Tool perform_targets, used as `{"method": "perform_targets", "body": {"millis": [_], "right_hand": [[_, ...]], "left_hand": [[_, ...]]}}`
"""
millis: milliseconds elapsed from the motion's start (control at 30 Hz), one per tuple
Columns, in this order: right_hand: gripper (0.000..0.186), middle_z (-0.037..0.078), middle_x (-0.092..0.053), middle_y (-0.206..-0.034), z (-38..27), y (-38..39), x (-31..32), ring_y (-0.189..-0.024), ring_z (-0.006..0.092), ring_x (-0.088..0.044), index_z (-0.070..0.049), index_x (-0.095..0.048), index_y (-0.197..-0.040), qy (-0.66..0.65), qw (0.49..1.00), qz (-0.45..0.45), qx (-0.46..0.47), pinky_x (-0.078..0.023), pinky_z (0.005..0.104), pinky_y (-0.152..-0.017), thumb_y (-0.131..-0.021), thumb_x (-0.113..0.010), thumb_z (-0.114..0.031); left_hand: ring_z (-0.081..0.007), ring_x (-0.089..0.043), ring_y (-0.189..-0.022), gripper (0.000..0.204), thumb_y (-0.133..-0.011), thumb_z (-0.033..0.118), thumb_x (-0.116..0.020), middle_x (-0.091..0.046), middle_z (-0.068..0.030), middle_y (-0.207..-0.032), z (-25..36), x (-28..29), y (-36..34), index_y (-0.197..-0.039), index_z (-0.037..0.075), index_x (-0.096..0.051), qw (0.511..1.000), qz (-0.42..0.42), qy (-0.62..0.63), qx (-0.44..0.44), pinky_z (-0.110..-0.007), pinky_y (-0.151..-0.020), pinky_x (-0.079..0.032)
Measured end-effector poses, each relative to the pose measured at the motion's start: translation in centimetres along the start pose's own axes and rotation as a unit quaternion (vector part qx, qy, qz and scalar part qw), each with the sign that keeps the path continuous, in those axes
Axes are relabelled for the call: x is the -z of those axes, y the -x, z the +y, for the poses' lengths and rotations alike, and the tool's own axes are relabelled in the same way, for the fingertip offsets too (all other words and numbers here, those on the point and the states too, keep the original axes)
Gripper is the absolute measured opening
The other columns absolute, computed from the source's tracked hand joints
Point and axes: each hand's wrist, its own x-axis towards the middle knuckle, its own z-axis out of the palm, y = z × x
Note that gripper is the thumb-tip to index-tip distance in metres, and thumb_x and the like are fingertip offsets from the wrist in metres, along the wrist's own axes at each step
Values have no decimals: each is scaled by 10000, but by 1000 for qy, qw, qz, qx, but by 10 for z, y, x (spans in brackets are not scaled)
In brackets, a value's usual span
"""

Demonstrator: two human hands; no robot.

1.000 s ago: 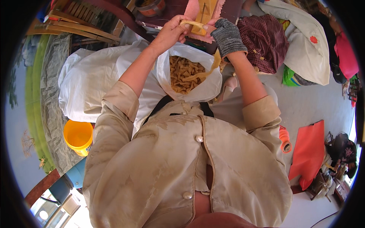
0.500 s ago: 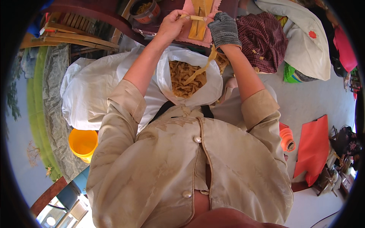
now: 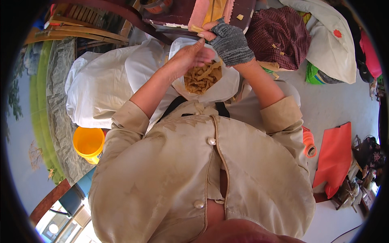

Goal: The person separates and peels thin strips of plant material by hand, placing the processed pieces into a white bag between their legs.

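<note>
My bare left hand [image 3: 190,60] is over the mouth of a white bag [image 3: 231,81], its fingers stretched out and a little blurred. Beneath it the bag holds many tan, dried-looking strips [image 3: 202,79]. My right hand [image 3: 231,43], in a grey fingerless glove, pinches a short yellowish strip [image 3: 197,29] between thumb and fingers. That strip lies by the near edge of a pink cloth [image 3: 198,14]. On the cloth rests a narrow yellow wooden board [image 3: 214,10], its near end partly hidden by my right hand.
The dark red table [image 3: 178,18] carries a tub [image 3: 157,5] and a small scrap [image 3: 240,17]. Right of it lies a dark checked cloth [image 3: 279,34], with a pale sack [image 3: 332,44] beyond. A yellow bucket [image 3: 88,146] stands left, and a red sheet [image 3: 334,156] lies right.
Both hands have come back toward me from the board. My left hand has let go of the strip and opened over the bag. The long strip hanging below my right hand no longer shows.
</note>
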Motion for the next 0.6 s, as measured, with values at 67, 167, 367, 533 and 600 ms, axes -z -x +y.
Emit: {"method": "perform_targets", "body": {"millis": [67, 167, 367, 533, 600], "right_hand": [[187, 82, -591, -792, -18, 3, -6, -730, 242, -573, -98, -603, -913, -92, 995, 9, -48, -455, 323, -659, -793, -583, -241], [203, 92, -591, -760, -22, 8, -11, -702, 242, -564, -57, -605, -880, -171, 984, 10, -53, -450, 309, -648, -775, -605, -231], [261, 101, -601, -734, -19, 4, -26, -645, 174, -588, 6, -559, -926, -545, 733, -73, -401, -490, 267, -582, -796, -597, -217], [221, 59, -601, -719, -22, 6, -13, -673, 117, -577, -18, -567, -870, -376, 877, 6, -299, -466, 244, -626, -868, -523, -235], [269, 99, -598, -759, -7, 17, -25, -692, 197, -591, -11, -554, -898, -192, 963, -10, -188, -472, 299, -632, -843, -525, -273]], "left_hand": [[-158, -562, -842, 518, -886, 508, -367, -572, -53, -988, -12, -11, 4, -1037, 42, -533, 992, -31, 120, -1, -261, -763, -437], [-137, -552, -795, 322, -921, 315, -358, -566, -35, -923, -8, -21, 9, -1038, 50, -498, 965, 41, 258, -22, -257, -733, -441], [-109, -514, -782, 207, -896, 123, -334, -531, -13, -869, 1, -12, -1, -1027, 52, -479, 963, 88, 243, -74, -290, -740, -433], [-111, -490, -651, 179, -869, 116, -390, -497, -5, -709, -6, -8, 0, -876, 54, -557, 984, -4, 179, -21, -279, -606, -424], [-143, -514, -677, 200, -858, 118, -394, -503, -30, -710, 0, -14, 5, -869, 52, -582, 995, 50, -71, -52, -287, -622, -432]]}}
